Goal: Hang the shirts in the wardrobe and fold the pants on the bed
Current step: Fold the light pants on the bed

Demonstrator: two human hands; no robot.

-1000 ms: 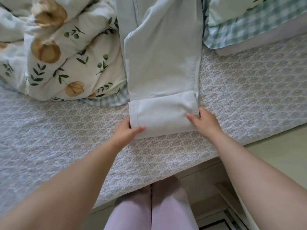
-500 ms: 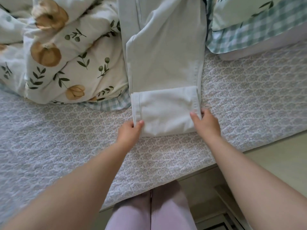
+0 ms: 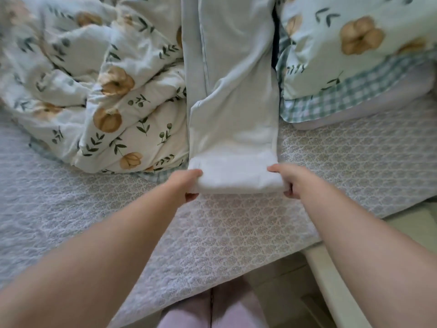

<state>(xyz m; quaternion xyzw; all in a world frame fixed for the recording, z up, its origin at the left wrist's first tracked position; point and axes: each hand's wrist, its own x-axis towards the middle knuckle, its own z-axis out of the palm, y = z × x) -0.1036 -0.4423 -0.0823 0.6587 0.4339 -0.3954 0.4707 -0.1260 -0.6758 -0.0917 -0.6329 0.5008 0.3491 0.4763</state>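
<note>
Mid-frame, the left hand [image 3: 189, 183] and right hand [image 3: 287, 182] each grip an end of the folded pants [image 3: 233, 114], fingers curled round it. Turning both ends together should hold the edges square.

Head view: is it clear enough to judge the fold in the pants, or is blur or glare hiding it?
Head view: the folded end of the pants is washed out near white, its layers hard to read; the duvet at upper left is smeared by blur; the left hand and right hand gripping that fold look fairly sharp; light soft, no hard shadows.
</note>
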